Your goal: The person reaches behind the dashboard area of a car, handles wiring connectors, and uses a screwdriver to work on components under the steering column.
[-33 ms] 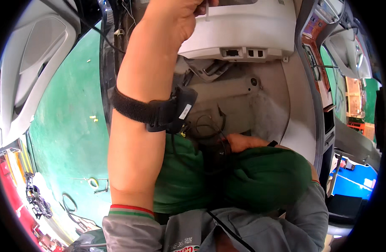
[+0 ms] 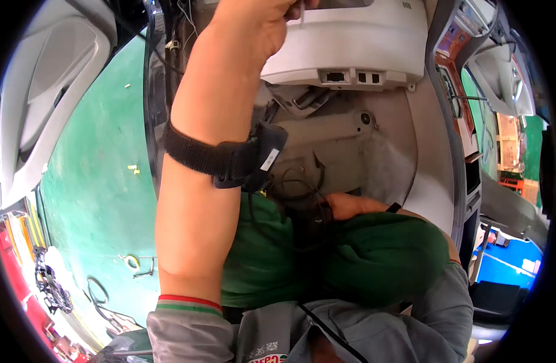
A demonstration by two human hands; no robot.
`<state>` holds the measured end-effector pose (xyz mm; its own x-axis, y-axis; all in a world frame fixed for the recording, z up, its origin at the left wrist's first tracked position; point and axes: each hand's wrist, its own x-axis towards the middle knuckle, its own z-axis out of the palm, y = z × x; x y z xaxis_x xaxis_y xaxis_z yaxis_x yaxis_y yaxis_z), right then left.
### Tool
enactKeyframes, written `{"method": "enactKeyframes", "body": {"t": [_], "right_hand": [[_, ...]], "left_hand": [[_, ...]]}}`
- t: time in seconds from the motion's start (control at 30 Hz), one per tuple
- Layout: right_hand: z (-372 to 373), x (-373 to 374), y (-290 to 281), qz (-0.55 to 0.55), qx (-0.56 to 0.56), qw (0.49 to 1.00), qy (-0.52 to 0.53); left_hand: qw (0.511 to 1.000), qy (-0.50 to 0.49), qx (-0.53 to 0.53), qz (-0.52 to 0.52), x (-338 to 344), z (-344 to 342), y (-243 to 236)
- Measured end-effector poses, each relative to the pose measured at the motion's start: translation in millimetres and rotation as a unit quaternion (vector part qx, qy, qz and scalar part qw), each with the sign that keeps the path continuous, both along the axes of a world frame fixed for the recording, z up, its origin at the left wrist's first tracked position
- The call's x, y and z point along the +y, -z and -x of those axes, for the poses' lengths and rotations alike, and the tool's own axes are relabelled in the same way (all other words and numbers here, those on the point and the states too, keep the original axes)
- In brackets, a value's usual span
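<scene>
My left hand (image 2: 275, 18) is raised at the top edge, its fingers closed on a slim light-coloured rod (image 2: 301, 18) in front of a pale interior trim panel (image 2: 344, 48). A black strap (image 2: 193, 154) with a small black module circles that forearm. Down by my green-trousered knees, my right hand (image 2: 347, 207) is against a dark object (image 2: 311, 221), with its fingertips hidden. Thin cables (image 2: 296, 175) loop over the dusty car floor (image 2: 320, 133) beside it.
The door opening edge (image 2: 151, 103) runs along my left, with an open door panel (image 2: 54, 72) outside and small yellow bits (image 2: 134, 169) on the green floor. A console (image 2: 465, 109) rises at my right. Black wiring hangs at upper left.
My left hand and forearm have shifted very slightly to the right. My right hand shows no clear movement.
</scene>
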<state>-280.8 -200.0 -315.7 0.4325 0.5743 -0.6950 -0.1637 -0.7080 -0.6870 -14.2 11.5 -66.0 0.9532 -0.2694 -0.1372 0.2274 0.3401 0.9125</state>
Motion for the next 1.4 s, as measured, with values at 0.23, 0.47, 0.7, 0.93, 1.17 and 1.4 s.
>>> {"method": "enactKeyframes", "body": {"t": [0.23, 0.47, 0.7, 0.93, 1.17, 1.4], "right_hand": [[-85.6, 9.0, -93.9, 0.087, 0.072, 0.990, -0.078], [-138.2, -2.7, -146.9, 0.121, -0.110, 0.987, -0.002], [-172.2, 46.1, -223.2, 0.130, -0.137, 0.977, -0.097], [-233.5, 53.7, -264.2, 0.145, -0.148, 0.976, -0.069], [-269.1, 81.9, -310.0, 0.190, -0.259, 0.946, -0.036], [-287.8, 48.8, -288.8, 0.184, -0.272, 0.942, 0.069]], "left_hand": [[1.000, -0.018, -0.019, 0.017, 12.0, -0.3, 3.8], [0.998, -0.038, 0.041, 0.020, 18.5, -16.3, 29.2], [0.998, -0.018, -0.020, 0.058, 11.2, -21.4, 34.9], [0.997, 0.005, 0.021, 0.077, 24.1, -30.4, 55.2], [0.988, -0.032, 0.042, 0.142, 26.6, -42.8, 59.8], [0.964, -0.034, 0.104, 0.242, -47.1, -37.3, 65.1]]}}
